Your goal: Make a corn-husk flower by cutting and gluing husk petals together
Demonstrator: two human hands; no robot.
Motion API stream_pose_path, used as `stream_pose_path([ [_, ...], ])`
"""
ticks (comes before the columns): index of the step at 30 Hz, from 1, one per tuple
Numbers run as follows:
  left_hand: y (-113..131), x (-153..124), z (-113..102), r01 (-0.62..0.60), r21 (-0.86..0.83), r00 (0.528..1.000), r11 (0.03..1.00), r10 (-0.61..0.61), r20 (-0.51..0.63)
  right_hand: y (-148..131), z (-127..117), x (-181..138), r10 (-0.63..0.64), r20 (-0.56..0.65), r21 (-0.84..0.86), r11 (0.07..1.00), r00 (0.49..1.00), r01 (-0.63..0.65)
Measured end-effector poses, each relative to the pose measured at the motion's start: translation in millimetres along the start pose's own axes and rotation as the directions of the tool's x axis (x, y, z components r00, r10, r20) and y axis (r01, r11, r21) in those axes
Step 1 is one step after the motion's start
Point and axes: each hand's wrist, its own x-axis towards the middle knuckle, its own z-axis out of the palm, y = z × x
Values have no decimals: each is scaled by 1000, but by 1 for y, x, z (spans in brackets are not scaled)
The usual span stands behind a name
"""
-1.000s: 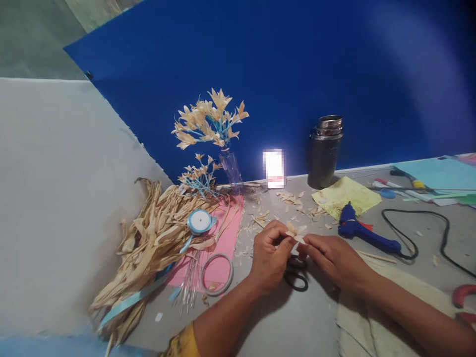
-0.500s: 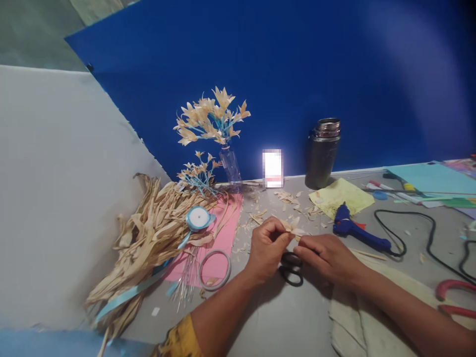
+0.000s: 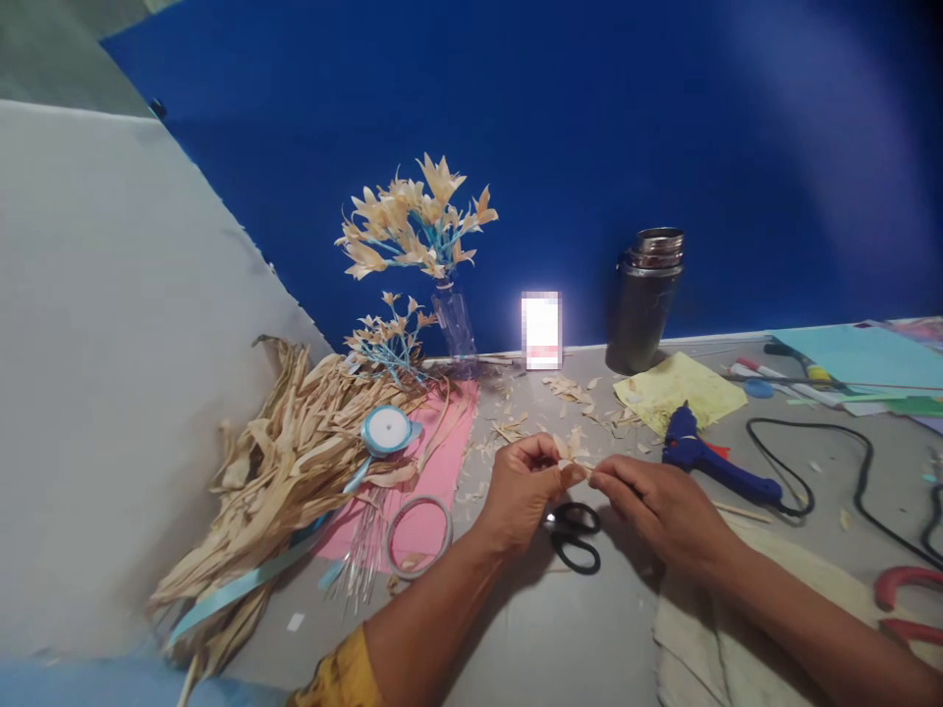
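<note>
Between my two hands is a small pale husk flower (image 3: 569,444), its petals pointing up behind the fingertips. My left hand (image 3: 525,494) is closed in a pinch at the flower's base. The fingers of my right hand (image 3: 655,506) are pressed together on a thin pale strand (image 3: 588,468) that runs from the flower; its far end is hidden in the fingers. Black-handled scissors (image 3: 579,552) lie on the table just below the hands, touching neither, with their blades mostly hidden by my left hand.
At left, dried husks (image 3: 295,471), a ribbon roll (image 3: 387,430), wires (image 3: 360,560) and a tape ring (image 3: 417,535) lie by pink paper (image 3: 449,442). Finished flowers stand in a clear bottle (image 3: 455,324). At right are a flask (image 3: 644,304), blue glue gun (image 3: 722,469) and red-handled tool (image 3: 903,584).
My hands have shifted slightly; the right fingers have moved up to the strand beside the left fingertips. More of the scissors shows now. The whole view has turned a little.
</note>
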Motion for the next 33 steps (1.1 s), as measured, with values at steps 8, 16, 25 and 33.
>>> stream_pose_path([
  [8, -2, 0, 2, 99, -92, 995, 991, -98, 13, -11, -4, 2, 137, 45, 420, 896, 990, -143],
  [16, 1, -9, 5, 233, -116, 970, 966, -222, 102, -4, -2, 4, 237, 267, 824, 447, 934, -349],
  [25, 3, -8, 6, 258, -253, 957, 932, -210, 203, -10, -3, 5, 230, 292, 921, 194, 928, -338],
  [33, -5, -1, 1, 227, -222, 972, 948, -206, 114, -12, -7, 7, 252, 302, 948, 24, 919, -318],
])
